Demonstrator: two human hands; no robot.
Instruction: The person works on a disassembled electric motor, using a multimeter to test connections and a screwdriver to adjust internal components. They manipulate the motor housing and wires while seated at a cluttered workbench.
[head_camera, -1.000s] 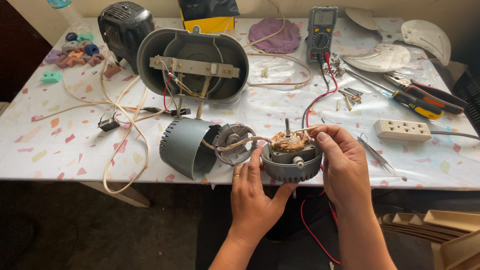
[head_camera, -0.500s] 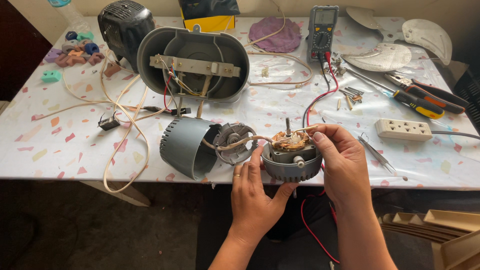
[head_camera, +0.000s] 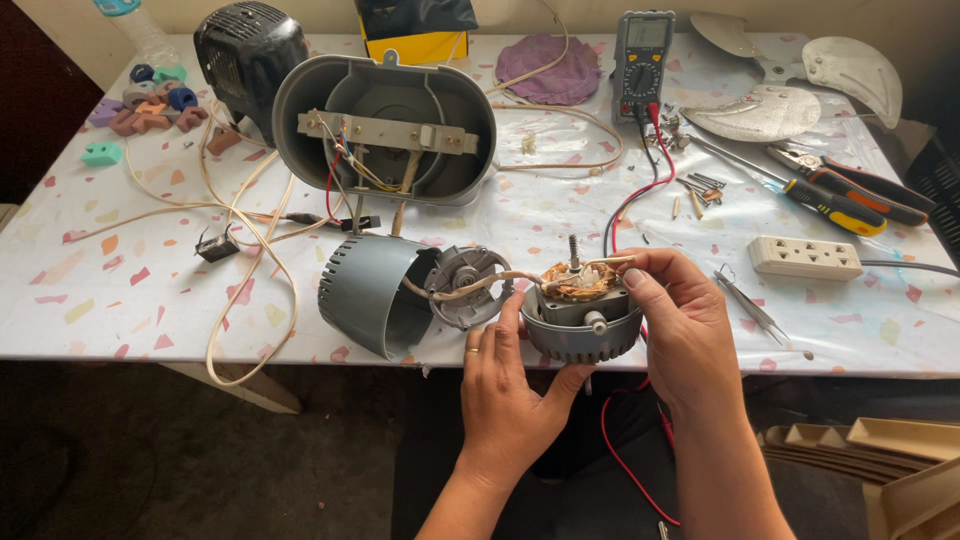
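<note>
A grey fan motor (head_camera: 580, 320) with copper windings and an upright shaft sits at the table's front edge, held between both hands. My left hand (head_camera: 505, 385) cups it from below and the left, thumb on its rim. My right hand (head_camera: 680, 320) grips its right side, fingers over the top near a cream wire. That wire runs left to a round metal end plate (head_camera: 465, 285) leaning against a grey cylindrical motor cover (head_camera: 365, 295).
An upturned grey fan base (head_camera: 385, 125) with wiring lies behind. A multimeter (head_camera: 642, 50) with red and black leads, screwdrivers (head_camera: 830, 200), a white power strip (head_camera: 805, 257), tweezers (head_camera: 745, 300), fan blades (head_camera: 800, 85), cream cable loops (head_camera: 235, 270) and a black housing (head_camera: 245, 50) are spread around.
</note>
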